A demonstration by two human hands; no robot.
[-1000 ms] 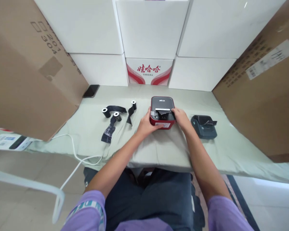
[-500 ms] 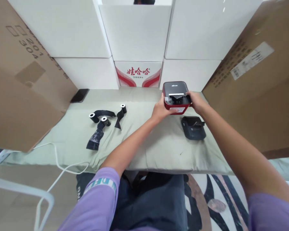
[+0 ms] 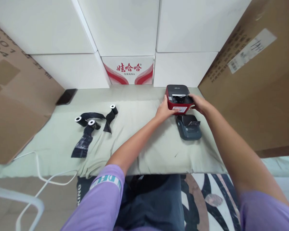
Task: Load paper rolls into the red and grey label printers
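Note:
Near the back of the cloth-covered table is a boxy red and black label printer (image 3: 177,91), with a dark slip sticking up from its top slot. My left hand (image 3: 165,109) is closed round its left front corner, thumb on the side and fingers along the front by a white label. At its right side, my right hand (image 3: 198,103) grips the edge, its fingertips partly hidden. Just in front of it lies a smaller dark portable printer (image 3: 190,130) with a black strip at its slot; neither hand touches that one.
Several black paper rolls (image 3: 91,123) lie partly unrolled on the left. A black phone (image 3: 66,97) rests by the left cardboard box (image 3: 16,106). White boxes (image 3: 130,30) wall the back, and another cardboard box (image 3: 262,106) stands right. A white cable (image 3: 39,170) hangs over the front edge.
The view has swung slightly to the right. Both hands have shifted the red label printer a little to the right and lower, keeping their hold. The rolls and portable printer appear unmoved.

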